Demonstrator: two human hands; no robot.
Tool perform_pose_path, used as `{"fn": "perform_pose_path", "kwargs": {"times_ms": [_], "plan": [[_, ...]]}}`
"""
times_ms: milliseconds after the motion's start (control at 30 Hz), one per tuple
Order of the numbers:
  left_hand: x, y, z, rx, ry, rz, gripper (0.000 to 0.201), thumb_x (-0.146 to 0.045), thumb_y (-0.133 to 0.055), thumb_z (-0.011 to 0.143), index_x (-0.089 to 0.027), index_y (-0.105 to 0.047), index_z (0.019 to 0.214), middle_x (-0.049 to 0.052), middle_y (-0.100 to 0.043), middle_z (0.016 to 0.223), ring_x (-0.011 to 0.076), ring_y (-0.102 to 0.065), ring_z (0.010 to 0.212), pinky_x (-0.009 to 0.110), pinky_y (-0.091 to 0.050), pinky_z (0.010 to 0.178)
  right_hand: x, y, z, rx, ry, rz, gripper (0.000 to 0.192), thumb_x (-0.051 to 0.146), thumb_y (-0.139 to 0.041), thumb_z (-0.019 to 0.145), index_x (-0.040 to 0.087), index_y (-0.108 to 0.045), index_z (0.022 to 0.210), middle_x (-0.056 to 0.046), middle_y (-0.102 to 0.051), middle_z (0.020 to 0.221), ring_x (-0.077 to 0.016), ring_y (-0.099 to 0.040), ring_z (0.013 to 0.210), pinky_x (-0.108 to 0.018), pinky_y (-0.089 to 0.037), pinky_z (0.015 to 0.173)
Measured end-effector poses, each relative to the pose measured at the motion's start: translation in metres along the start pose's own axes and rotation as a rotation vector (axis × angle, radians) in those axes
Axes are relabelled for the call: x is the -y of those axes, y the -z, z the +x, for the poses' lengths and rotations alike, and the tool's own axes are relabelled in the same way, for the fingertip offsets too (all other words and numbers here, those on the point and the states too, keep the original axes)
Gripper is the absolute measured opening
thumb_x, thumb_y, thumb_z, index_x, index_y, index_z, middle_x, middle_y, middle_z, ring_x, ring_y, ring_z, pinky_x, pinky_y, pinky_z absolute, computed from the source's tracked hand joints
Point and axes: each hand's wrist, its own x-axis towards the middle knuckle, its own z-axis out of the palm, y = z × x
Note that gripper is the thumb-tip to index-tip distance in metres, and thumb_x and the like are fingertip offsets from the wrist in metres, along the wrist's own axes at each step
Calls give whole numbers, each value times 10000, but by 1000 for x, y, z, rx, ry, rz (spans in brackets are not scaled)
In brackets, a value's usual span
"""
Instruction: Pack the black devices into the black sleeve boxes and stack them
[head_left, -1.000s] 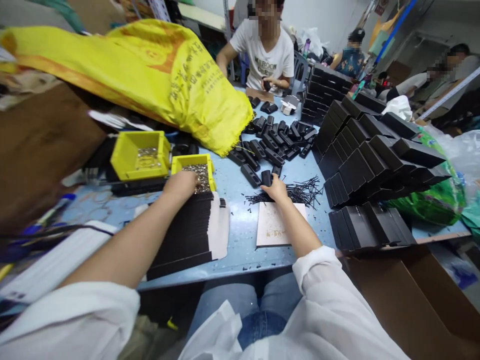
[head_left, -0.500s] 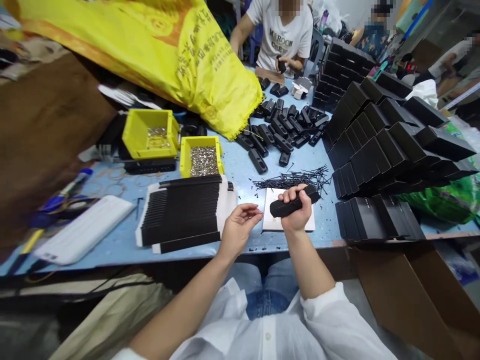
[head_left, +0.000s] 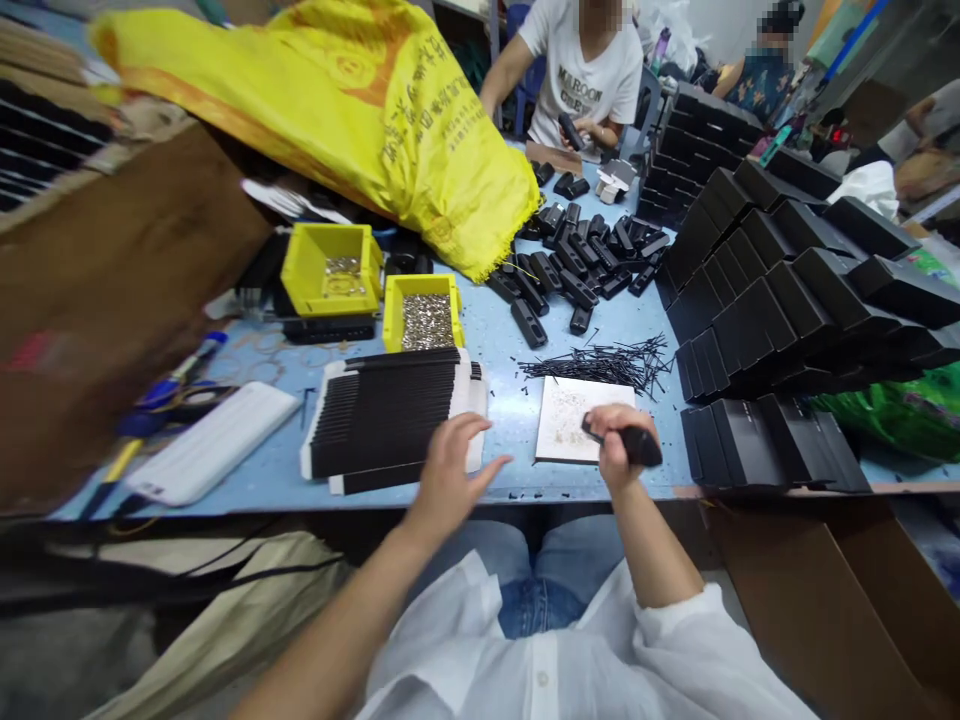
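Observation:
My right hand (head_left: 618, 462) is wrapped round a black oblong plastic piece (head_left: 641, 447), tilted, above the right part of a white square pad (head_left: 561, 415). The pad has brownish marks on it. My left hand (head_left: 447, 470) holds nothing, thumb and fingers apart, beside the right end of a stack of folded black cartons (head_left: 397, 420) with white edges. Just behind the pad lies a heap of thin black strips (head_left: 619, 364). Similar black oblong pieces (head_left: 574, 255) are piled farther back.
Two yellow bins, one with small metal parts (head_left: 427, 318), stand behind the cartons. Black boxes (head_left: 765, 300) are stacked high on the right. A yellow sack (head_left: 420, 130) slopes in from the left. A white power bank-like block (head_left: 214, 443) lies left. Across the table sits a co-worker (head_left: 581, 80).
My right hand has turned the black piece and moved slightly right and down, uncovering the pad. My left hand has opened and moved left towards the cartons. The view has shifted.

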Motion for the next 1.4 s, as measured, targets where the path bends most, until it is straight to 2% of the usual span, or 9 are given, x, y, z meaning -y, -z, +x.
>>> {"fn": "perform_pose_path", "kwargs": {"times_ms": [133, 333, 500, 633, 767, 900, 1033, 1233, 1400], "plan": [[61, 61, -13, 210, -20, 608, 488, -361, -646, 757, -175, -536, 1194, 180, -540, 1264, 379, -474, 1203, 527, -373, 993, -24, 32, 9, 198, -76, -226, 285, 465, -675, 674, 218, -548, 734, -3, -561, 612, -190, -585, 614, -382, -528, 653], [63, 80, 5, 309, 66, 777, 384, -359, -666, 690, -151, -586, 1003, 171, -606, 1064, 368, -551, 1005, 471, -432, 848, -43, 55, 37, -70, -58, -671, 598, 437, -658, 723, 161, -502, 1230, -133, -606, 1160, -248, -580, 1088, -444, -475, 947], [17, 91, 27, 419, 144, 246, 217, -419, -544, 803, -213, -590, 752, 50, -615, 732, 239, -601, 723, 347, -494, 688, -11, 37, 23, 19, 261, -852, 408, 328, -602, 826, 175, -574, 1203, -145, -565, 1240, -263, -496, 1215, -481, -372, 1060], [-27, 63, 22, 380, 181, -273, 291, -444, -567, 801, -209, -650, 951, 74, -664, 767, 260, -644, 802, 351, -543, 677, 29, -20, -11, 425, 558, -649, 312, 251, -580, 879, 273, -618, 1187, -80, -621, 1111, -210, -576, 1069, -393, -464, 959], [-51, 34, 12, 516, 221, -502, 376, -375, -665, 702, -195, -588, 1023, 97, -664, 961, 264, -650, 884, 395, -552, 768, 45, -45, -22, 515, 668, -757, 284, 346, -667, 834, 243, -666, 1099, -99, -591, 1119, -233, -531, 1093, -401, -434, 978], [-54, 33, 13, 632, 278, -377, 772, -404, -816, 563, -188, -417, 1188, 86, -610, 1037, 246, -626, 930, 417, -520, 834, 52, -26, -20, 697, 565, -799, 146, 353, -684, 827, 207, -677, 819, -75, -595, 997, -211, -519, 1009, -389, -415, 943], [-51, 36, 19, 487, 265, -246, 1077, -439, -839, 556, -201, -202, 1392, 85, -622, 1046, 278, -642, 965, 455, -490, 889, 57, -9, -16, 656, 382, -715, 212, 369, -691, 819, 189, -637, 720, -70, -575, 988, -210, -503, 1010, -405, -388, 956], [-57, 28, 20, 495, -220, -172, 310, -303, -548, 882, -220, -468, 1170, 117, -544, 1237, 230, -586, 1117, 377, -452, 965, 24, -9, -13, 390, -130, -123, 298, 495, -545, 887, 229, -624, 995, -40, -588, 922, -160, -584, 826, -341, -497, 804], [-69, 8, 17, 385, -18, -170, 798, -373, -713, 727, -195, -249, 1351, 156, -499, 1274, 271, -588, 1117, 411, -476, 932, 23, -17, -20, 498, -81, -139, 448, 535, -611, 829, 240, -665, 1162, -71, -631, 1182, -223, -595, 1098, -384, -473, 975]]}}
